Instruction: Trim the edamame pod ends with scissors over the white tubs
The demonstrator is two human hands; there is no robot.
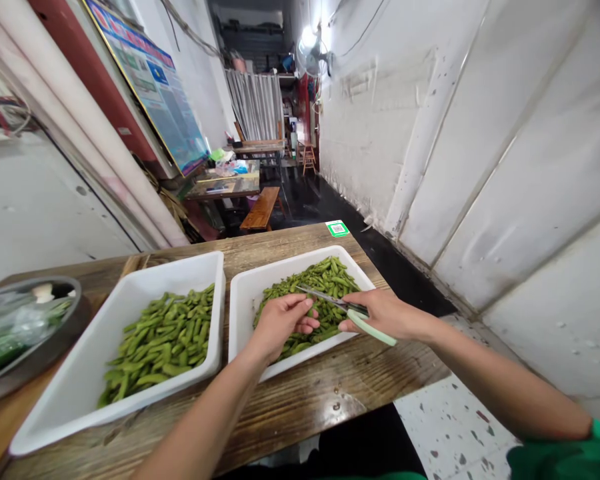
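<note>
My right hand (385, 313) grips a pair of scissors (371, 329) with pale green handles. Their metal blades point left, over the right-hand white tray (239, 313), close to my left fingertips. My left hand (277, 323) is closed in a pinch, with what looks like a green soybean pod (311, 311) mostly hidden by the fingers. Under both hands, green soybean pods (293, 287) cover much of that tray's bottom. To the left, a second white tray (147, 280) holds a heap of pods (173, 337), gathered toward its right side.
Both trays stand on a wooden table (300, 250) with a green QR-code card (337, 229) at its far right corner. A metal basin (77, 313) with bagged greens sits far left. Beyond are a bench (261, 208) and another table (223, 189); a white wall (480, 167) runs along the right.
</note>
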